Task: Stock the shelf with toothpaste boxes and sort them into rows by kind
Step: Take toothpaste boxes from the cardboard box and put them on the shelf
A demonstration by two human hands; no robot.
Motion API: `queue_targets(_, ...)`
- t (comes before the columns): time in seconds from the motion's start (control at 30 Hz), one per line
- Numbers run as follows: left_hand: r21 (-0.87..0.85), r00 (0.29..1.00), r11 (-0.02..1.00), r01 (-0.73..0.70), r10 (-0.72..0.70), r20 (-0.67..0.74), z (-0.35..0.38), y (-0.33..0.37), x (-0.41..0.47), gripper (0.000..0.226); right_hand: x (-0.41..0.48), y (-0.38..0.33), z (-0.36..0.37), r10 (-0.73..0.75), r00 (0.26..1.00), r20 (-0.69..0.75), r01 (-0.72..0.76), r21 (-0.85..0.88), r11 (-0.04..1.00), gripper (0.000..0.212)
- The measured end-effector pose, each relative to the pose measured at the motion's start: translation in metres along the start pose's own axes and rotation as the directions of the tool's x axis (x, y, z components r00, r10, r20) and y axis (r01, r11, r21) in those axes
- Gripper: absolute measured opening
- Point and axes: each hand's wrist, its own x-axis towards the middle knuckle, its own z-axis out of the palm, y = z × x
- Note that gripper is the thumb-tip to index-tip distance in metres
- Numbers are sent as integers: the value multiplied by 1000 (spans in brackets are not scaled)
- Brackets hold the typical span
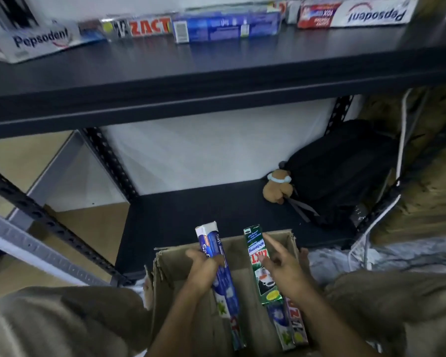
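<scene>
Low in the middle of the frame, both hands were inside an open carton [165, 269] that sat between the person's knees. The left hand [204, 265] gripped a blue box [223, 276] around its upper part, fingers curled round it. The box was tilted, with its top end above the carton's far rim. Just to the right, the right hand [283, 266] held a green box [262, 269] marked Zact, also tilted with its top past the rim. Some fingers were bent against the face of the green box and the forefinger was straight, pointing to the upper left. The thumb was hidden. The two held boxes were apart, side by side. At the carton's lower right corner lay two more boxes [295, 323].

Along the top of the frame, the top shelf [216, 60] carried a row of toothpaste boxes on their sides. From the upper left they were a Pepsodent box [39, 39], a Zact box [150, 27], a long blue box [227, 25] and a second Pepsodent box [358, 12] upside down at the upper right.

The lower shelf [191, 215], at mid-frame, held a black backpack [340, 171] at its right end, and a brown plush toy [277, 188] leaned against the backpack. A white cable [402, 140] hung down the right side.
</scene>
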Motion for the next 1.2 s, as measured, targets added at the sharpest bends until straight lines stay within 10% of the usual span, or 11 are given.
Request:
queue_targets(0.67,84,707,711,-699,703,-68,-48,129,-163,62,-74,-179,-8,-423,906,-26,423,115,899,56)
queue_targets(1.07,559,442,331,-760,894,71,-107,271,-184,65,-56,-326,-44,-702,711,44,701,-117,703,58)
queue_targets(1.2,718,455,223,-659,879,144,-124,321,-161,64,-25,-370,-55,-711,692,122,708,-303,637,60)
